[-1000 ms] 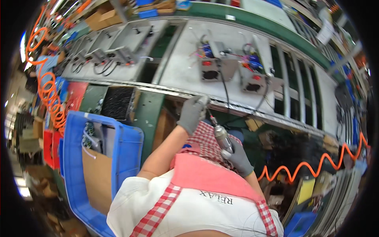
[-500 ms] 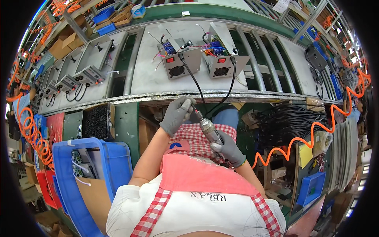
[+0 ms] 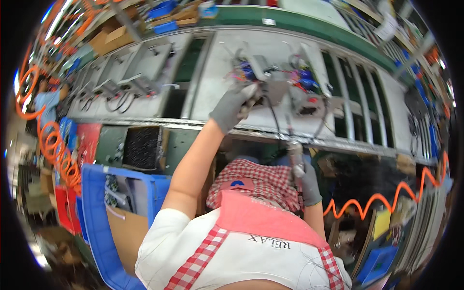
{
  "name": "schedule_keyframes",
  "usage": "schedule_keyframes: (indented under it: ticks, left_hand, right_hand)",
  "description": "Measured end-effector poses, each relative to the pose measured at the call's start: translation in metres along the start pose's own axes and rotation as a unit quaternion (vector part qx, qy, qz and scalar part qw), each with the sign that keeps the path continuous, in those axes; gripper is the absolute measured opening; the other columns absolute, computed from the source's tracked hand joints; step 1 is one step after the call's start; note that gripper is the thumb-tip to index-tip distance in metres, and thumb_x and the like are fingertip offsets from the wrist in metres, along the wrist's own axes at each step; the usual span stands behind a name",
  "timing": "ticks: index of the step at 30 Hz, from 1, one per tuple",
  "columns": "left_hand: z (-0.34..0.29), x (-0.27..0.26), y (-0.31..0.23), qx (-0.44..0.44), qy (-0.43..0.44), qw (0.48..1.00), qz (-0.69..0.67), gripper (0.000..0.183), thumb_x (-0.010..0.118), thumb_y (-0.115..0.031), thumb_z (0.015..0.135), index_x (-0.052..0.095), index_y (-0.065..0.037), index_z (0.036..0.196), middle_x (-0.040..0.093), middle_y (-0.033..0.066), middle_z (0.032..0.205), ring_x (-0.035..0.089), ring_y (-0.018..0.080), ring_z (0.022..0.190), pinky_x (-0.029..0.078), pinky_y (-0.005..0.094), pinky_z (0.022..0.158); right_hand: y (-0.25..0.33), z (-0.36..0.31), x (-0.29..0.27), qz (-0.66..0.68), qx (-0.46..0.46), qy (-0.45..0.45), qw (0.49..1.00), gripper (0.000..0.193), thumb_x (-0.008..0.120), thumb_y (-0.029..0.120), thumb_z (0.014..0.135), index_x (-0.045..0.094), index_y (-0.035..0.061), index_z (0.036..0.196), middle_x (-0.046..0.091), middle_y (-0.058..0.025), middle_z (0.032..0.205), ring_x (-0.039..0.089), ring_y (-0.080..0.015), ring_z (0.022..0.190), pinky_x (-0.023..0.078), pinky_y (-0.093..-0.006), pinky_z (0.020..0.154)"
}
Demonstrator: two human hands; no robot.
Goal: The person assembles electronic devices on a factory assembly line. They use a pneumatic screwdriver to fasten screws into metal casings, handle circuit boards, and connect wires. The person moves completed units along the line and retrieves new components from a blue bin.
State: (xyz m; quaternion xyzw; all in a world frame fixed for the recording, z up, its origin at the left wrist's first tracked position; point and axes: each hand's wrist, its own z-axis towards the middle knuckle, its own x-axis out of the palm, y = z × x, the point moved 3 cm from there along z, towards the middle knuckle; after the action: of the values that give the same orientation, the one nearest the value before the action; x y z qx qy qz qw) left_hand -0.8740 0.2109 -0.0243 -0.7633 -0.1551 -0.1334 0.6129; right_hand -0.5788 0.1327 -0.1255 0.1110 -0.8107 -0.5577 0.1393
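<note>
My left hand [image 3: 232, 108], in a grey glove, reaches over the conveyor's near rail to the front of the left metal power unit [image 3: 278, 93]. It covers much of that front panel, and its fingers are blurred. Lower and to the right, my right hand [image 3: 310, 186], gloved too, is wrapped round a silver power screwdriver [image 3: 295, 153], whose thin bit points up toward the conveyor. Beside the left unit stands the right power unit [image 3: 307, 108], with a red switch and blue parts inside. A black cable [image 3: 274, 116] hangs down from the left unit.
More metal housings [image 3: 137, 84] stand on the conveyor [image 3: 222, 48] to the left. A box of small black parts [image 3: 142, 147] and a blue bin [image 3: 92, 203] sit near my left arm. A coiled orange hose [image 3: 382, 203] and black cables [image 3: 369, 174] lie at right.
My left hand has moved up from beside the screwdriver's tip to the left unit. The screwdriver has turned more upright in my right hand. The whole view has shifted.
</note>
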Motion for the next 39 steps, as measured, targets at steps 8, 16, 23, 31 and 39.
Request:
schedule_keyframes:
  ticks: [8,16,23,31,39]
  left_hand:
    - [0.129,-0.052,-0.046,0.067,-0.158,0.86,0.48,0.041,0.068,-0.042,0.082,0.068,-0.003,0.092,0.069,0.0116,0.087,0.066,0.0235,0.076,0.051,0.0335,0.067]
    - [0.198,-0.061,-0.003,0.136,-0.05,0.767,0.625,0.041,0.053,-0.028,0.091,0.055,-0.009,0.127,0.059,0.0138,0.121,0.062,0.0252,0.101,0.05,0.0399,0.09]
    - [0.164,-0.032,-0.018,0.001,-0.189,0.965,0.183,0.024,0.064,-0.029,0.088,0.065,-0.005,0.092,0.061,0.0066,0.072,0.057,0.0169,0.055,0.047,0.0316,0.048]
    - [0.159,-0.033,-0.012,-0.02,-0.223,0.953,0.205,0.032,0.068,-0.033,0.086,0.065,-0.001,0.09,0.059,0.0045,0.069,0.05,0.0135,0.05,0.036,0.0277,0.043]
    - [0.142,-0.027,-0.005,-0.029,-0.222,0.96,0.168,0.025,0.065,-0.033,0.089,0.06,-0.009,0.084,0.051,0.0003,0.062,0.043,0.0106,0.046,0.029,0.0254,0.04]
  right_hand:
    - [-0.018,0.064,-0.016,0.055,0.077,0.002,0.995,0.039,0.063,0.039,0.087,0.055,0.0058,0.107,0.055,-0.0039,0.062,0.054,-0.0131,0.044,0.045,-0.0245,0.04]
    - [-0.033,0.083,0.024,0.033,0.149,0.015,0.988,0.049,0.064,0.044,0.088,0.061,0.0022,0.112,0.058,-0.0009,0.071,0.052,-0.0086,0.055,0.039,-0.0232,0.048]
    - [-0.008,0.082,0.03,0.009,0.118,0.017,0.993,0.041,0.066,0.044,0.086,0.055,0.0051,0.087,0.055,-0.0028,0.061,0.049,-0.0101,0.044,0.038,-0.0255,0.041]
    - [0.01,0.081,0.023,-0.068,0.13,0.008,0.989,0.06,0.068,0.057,0.079,0.059,0.0019,0.099,0.054,-0.0015,0.063,0.051,-0.0095,0.05,0.042,-0.0263,0.046]
    - [0.019,0.076,0.017,-0.085,0.141,0.008,0.986,0.058,0.069,0.056,0.079,0.057,0.0021,0.097,0.052,-0.0008,0.062,0.049,-0.0091,0.05,0.04,-0.0258,0.046]
